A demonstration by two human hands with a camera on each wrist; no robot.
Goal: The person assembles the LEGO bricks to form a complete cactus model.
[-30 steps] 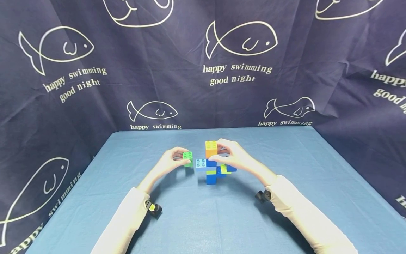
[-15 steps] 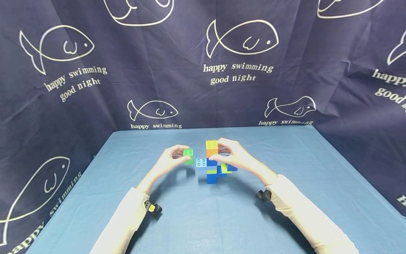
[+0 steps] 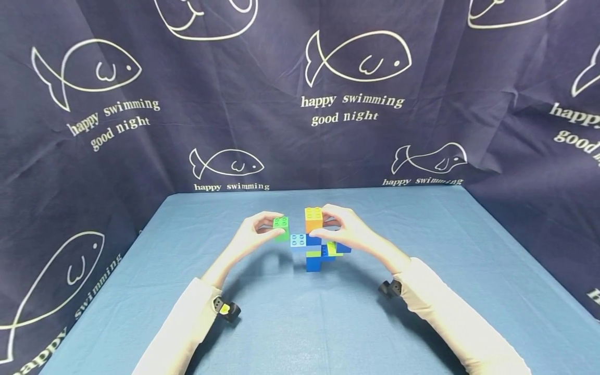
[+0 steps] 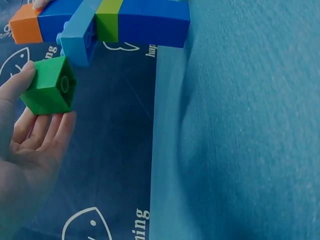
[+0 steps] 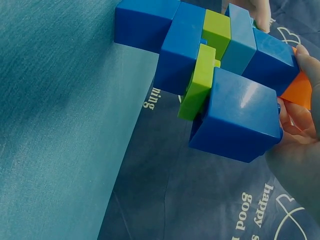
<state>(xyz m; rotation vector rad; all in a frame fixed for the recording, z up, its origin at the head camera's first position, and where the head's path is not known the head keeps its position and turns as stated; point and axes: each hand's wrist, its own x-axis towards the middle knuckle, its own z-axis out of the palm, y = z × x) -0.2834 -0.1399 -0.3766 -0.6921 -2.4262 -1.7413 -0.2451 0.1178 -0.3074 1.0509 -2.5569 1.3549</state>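
Observation:
My left hand [image 3: 254, 234] pinches a green building brick [image 4: 49, 85] between thumb and fingers, its hollow underside showing in the left wrist view. The brick hovers just above and left of the light blue brick [image 3: 298, 241], which juts from the side of a stacked structure. That stack stands on the table, with a blue brick [image 3: 313, 264] at its base and an orange brick [image 3: 313, 221] on top. My right hand [image 3: 346, 227] grips the stack near its top, around the orange brick. On the right side, a lime brick [image 5: 198, 82] and a large blue brick [image 5: 242, 115] stick out.
A blue cloth covers the table [image 3: 300, 323]. Behind and beside it hangs a dark blue curtain [image 3: 281, 125] with white fish prints. Small black cameras [image 3: 229, 311] are strapped at both wrists.
My left hand has lifted the green brick slightly and brought it right, closer to the light blue brick. My right hand stays in place on the stack.

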